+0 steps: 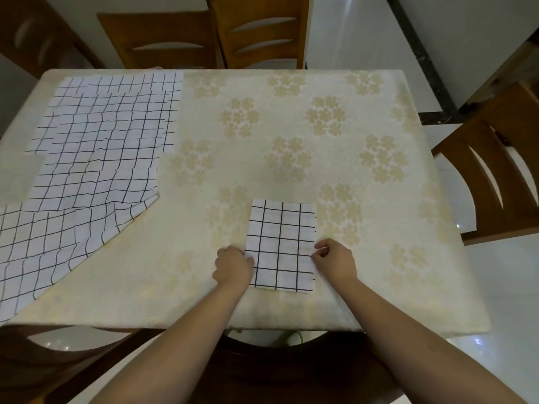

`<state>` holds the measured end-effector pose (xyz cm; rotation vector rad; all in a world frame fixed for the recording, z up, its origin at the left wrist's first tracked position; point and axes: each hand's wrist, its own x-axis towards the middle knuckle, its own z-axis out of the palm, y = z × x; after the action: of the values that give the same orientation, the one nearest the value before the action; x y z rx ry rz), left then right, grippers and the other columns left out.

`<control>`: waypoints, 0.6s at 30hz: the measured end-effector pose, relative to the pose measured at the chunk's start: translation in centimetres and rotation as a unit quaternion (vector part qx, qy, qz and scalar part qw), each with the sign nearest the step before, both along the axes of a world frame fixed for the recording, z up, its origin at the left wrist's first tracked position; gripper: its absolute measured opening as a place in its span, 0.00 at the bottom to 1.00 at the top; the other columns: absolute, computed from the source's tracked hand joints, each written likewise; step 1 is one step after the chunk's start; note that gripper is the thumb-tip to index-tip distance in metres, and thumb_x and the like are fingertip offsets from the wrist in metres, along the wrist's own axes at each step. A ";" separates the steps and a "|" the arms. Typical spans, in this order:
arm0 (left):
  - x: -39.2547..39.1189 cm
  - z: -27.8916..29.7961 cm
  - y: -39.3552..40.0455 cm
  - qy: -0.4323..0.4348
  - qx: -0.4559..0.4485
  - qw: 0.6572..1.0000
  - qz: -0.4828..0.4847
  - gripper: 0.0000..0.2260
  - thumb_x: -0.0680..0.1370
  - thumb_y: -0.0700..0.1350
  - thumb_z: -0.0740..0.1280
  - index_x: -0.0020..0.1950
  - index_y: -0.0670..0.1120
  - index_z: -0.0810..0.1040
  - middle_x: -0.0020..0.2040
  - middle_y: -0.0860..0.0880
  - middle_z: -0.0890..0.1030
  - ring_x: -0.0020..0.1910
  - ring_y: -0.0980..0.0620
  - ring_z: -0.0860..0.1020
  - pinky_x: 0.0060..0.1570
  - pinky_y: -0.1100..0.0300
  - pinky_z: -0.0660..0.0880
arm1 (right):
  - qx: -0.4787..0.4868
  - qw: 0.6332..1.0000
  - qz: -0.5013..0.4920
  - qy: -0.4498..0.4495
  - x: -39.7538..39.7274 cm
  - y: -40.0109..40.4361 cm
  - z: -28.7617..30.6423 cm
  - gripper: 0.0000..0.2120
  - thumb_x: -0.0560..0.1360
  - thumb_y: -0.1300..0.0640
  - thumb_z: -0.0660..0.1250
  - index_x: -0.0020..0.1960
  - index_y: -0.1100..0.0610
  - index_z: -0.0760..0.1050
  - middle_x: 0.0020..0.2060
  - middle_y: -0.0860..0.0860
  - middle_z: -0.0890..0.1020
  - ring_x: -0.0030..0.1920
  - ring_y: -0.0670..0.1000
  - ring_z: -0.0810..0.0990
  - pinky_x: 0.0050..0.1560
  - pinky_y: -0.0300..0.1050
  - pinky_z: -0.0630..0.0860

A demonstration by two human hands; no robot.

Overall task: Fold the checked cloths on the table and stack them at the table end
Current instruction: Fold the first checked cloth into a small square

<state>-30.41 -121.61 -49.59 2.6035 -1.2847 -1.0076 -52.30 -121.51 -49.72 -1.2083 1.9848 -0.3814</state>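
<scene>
A white cloth with a black check, folded into a small upright rectangle [281, 243], lies flat near the table's front edge. My left hand [233, 265] pinches its left edge about two thirds of the way down. My right hand [335, 259] pinches the right edge at the same height. Several unfolded checked cloths [102, 141] lie spread and overlapping on the left part of the table. The nearest one [43, 249] hangs over the front left edge.
The table [291, 141] has a cream cover with pale flower clusters. Wooden chairs stand at the far side [210, 33], at the right [495, 170] and just below me at the front edge [262, 360]. White tiled floor lies to the right.
</scene>
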 end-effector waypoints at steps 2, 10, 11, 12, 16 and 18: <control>0.1 0.1 -0.2 0.000 0.016 1.000 -0.007 0.14 0.77 0.49 0.68 0.61 0.47 0.78 0.63 0.44 0.71 0.61 0.42 0.73 0.58 0.49 0.71 | 0.003 1.000 0.003 0.001 0.1 0.1 0.1 0.09 0.72 0.59 0.65 0.50 0.50 0.78 0.36 0.45 0.82 0.36 0.46 0.80 0.37 0.41 0.76; 0.4 -0.1 -0.5 0.072 -0.032 0.997 0.001 0.07 0.75 0.42 0.68 0.52 0.46 0.79 0.55 0.45 0.79 0.52 0.45 0.78 0.48 0.56 0.74 | 0.008 1.000 0.008 0.006 0.0 0.1 0.0 0.08 0.72 0.58 0.66 0.51 0.51 0.77 0.35 0.43 0.82 0.36 0.43 0.80 0.36 0.41 0.77; 0.5 0.1 -0.4 0.093 -0.053 0.994 -0.015 0.05 0.75 0.40 0.68 0.50 0.46 0.76 0.51 0.46 0.79 0.49 0.46 0.77 0.44 0.60 0.70 | 0.007 1.000 0.012 0.006 0.0 0.1 0.0 0.09 0.73 0.57 0.67 0.53 0.52 0.76 0.36 0.44 0.82 0.37 0.44 0.80 0.37 0.41 0.76; 0.5 0.4 -0.4 0.109 -0.070 0.991 -0.035 0.04 0.76 0.39 0.67 0.49 0.45 0.74 0.47 0.48 0.79 0.46 0.48 0.76 0.40 0.63 0.67 | 0.002 1.000 0.014 0.008 0.0 0.2 0.0 0.10 0.74 0.55 0.67 0.55 0.52 0.75 0.38 0.45 0.81 0.39 0.46 0.80 0.38 0.42 0.76; 1.5 1.8 -1.0 0.139 -0.112 0.976 -0.129 0.06 0.76 0.39 0.67 0.47 0.47 0.71 0.40 0.51 0.76 0.41 0.50 0.75 0.31 0.72 0.63 | -0.086 0.992 0.052 0.080 0.5 -0.1 0.0 0.21 0.75 0.51 0.68 0.67 0.54 0.71 0.56 0.53 0.78 0.54 0.55 0.78 0.52 0.49 0.73; 2.2 2.8 -1.5 0.156 -0.106 0.962 -0.198 0.08 0.77 0.39 0.68 0.53 0.47 0.73 0.44 0.51 0.78 0.43 0.51 0.75 0.35 0.69 0.65 | -0.167 0.975 0.107 0.099 1.0 -0.6 0.4 0.25 0.76 0.51 0.69 0.70 0.54 0.69 0.61 0.55 0.76 0.60 0.57 0.75 0.58 0.53 0.70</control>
<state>-28.25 -123.13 -46.81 1.9753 -1.7480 -1.1953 -51.27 -122.15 -49.34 -1.7149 1.9815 -0.5156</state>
